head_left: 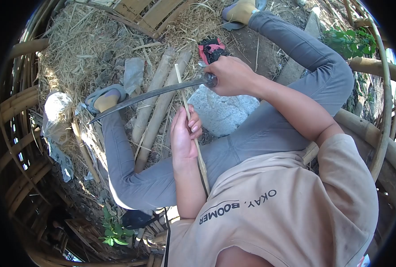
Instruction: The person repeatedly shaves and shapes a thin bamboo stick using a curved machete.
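My right hand (233, 76) is closed around the handle end of a long curved blade (149, 94), whose tip points to the left. A thin pale bamboo strip (199, 160) runs upright from near my shirt past the blade. My left hand (185, 131) grips this strip below the blade, palm up with the fingers curled. Blade and strip cross just above my left hand; which one lies in front is hard to tell. Beneath my right hand sits a large pale stone (222, 111), between my legs.
Two bamboo poles (155, 113) lie left of the stone. Straw (73, 53) covers the ground. A red and black cloth (212, 50) is beyond the right hand. A plastic bag (57, 111) lies at left, a wooden crate (151, 15) at the top. Bamboo railings (380, 69) stand around.
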Action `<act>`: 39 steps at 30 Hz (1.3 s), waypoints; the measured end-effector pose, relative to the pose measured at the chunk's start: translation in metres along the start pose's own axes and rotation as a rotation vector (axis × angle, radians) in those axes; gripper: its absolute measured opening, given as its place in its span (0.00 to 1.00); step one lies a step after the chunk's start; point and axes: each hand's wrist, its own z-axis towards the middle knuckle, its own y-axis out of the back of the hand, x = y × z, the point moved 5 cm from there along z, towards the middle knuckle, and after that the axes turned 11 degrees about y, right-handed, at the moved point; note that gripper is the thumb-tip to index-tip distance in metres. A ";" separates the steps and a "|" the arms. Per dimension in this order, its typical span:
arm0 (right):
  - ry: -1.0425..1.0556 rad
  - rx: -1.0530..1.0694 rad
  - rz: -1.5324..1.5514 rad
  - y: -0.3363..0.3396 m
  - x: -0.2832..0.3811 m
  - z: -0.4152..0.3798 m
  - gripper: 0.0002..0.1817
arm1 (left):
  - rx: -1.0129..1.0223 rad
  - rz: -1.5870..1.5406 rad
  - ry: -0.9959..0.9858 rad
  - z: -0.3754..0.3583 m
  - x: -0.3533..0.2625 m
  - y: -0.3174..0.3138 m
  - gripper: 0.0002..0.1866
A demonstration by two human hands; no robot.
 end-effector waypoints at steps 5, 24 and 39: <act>-0.063 0.020 0.026 -0.008 0.002 0.000 0.11 | -0.092 0.030 -0.049 0.003 0.004 -0.003 0.14; -0.026 -0.022 -0.134 -0.030 -0.019 0.015 0.10 | -0.136 0.179 -0.036 0.002 0.010 -0.012 0.13; -0.062 -0.098 -0.211 -0.009 -0.037 0.019 0.12 | -0.036 0.120 -0.026 -0.007 0.006 -0.016 0.14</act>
